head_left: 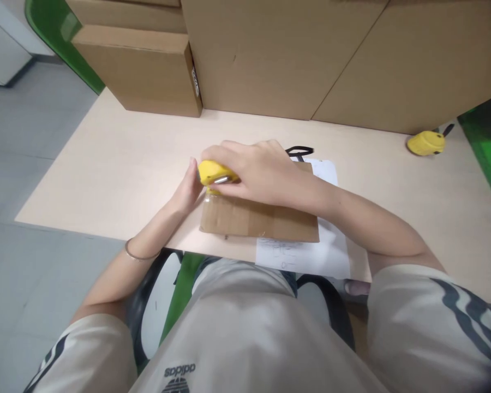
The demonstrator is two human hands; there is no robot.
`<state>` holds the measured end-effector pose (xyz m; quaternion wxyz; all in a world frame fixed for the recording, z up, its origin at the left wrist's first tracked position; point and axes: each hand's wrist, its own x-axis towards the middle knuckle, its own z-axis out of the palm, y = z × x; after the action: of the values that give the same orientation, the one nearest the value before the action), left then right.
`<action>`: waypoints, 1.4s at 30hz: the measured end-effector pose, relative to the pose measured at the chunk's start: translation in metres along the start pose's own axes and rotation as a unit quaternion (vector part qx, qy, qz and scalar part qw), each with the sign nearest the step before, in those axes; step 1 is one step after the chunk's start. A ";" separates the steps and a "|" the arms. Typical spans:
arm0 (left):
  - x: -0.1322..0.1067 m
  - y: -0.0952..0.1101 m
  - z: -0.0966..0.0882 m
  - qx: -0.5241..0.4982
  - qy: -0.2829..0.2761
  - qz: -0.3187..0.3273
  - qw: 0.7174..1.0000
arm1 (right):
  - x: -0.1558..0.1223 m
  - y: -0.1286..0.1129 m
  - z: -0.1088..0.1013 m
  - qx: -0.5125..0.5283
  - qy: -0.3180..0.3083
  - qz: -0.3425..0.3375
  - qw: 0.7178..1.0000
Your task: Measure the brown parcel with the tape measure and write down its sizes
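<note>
A brown cardboard box (262, 218) with clear tape at its left end lies near the table's front edge. My right hand (256, 166) is closed around a yellow tape measure (208, 172), over the box's left end. A short yellow piece shows just under the case, at the box's edge. My left hand (188, 188) is at the left end of the box, thumb pointing up beside the tape measure; its other fingers are hidden. A black strap (300, 150) sticks out beyond my right wrist.
Printed white paper (331, 248) lies partly under the box. Another yellow tape measure (426, 143) sits at the table's far right. Large cardboard boxes (278, 60) line the back, with a smaller carton (159, 76) at the left. A green chair (53, 38) stands behind.
</note>
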<state>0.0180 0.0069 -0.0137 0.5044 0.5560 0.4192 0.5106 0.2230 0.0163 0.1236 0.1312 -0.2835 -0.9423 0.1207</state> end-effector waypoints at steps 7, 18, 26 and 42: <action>-0.046 0.078 0.014 0.271 0.017 0.103 0.957 | -0.046 0.026 -0.043 0.153 0.035 -0.020 0.987; -0.090 0.075 0.085 0.428 -0.105 0.333 0.834 | -0.088 0.038 -0.035 0.246 -0.156 -0.085 0.953; -0.094 0.069 0.084 0.547 -0.137 0.368 0.739 | -0.038 0.100 -0.046 0.235 -0.159 0.008 0.959; -0.092 0.074 0.082 0.553 -0.167 0.350 0.737 | -0.030 0.114 -0.044 0.270 -0.046 0.021 0.962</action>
<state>0.0839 -0.1050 0.0489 -0.0447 0.9210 0.3124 0.2285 0.3185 0.0982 0.1256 0.1565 -0.2510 -0.8738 0.3860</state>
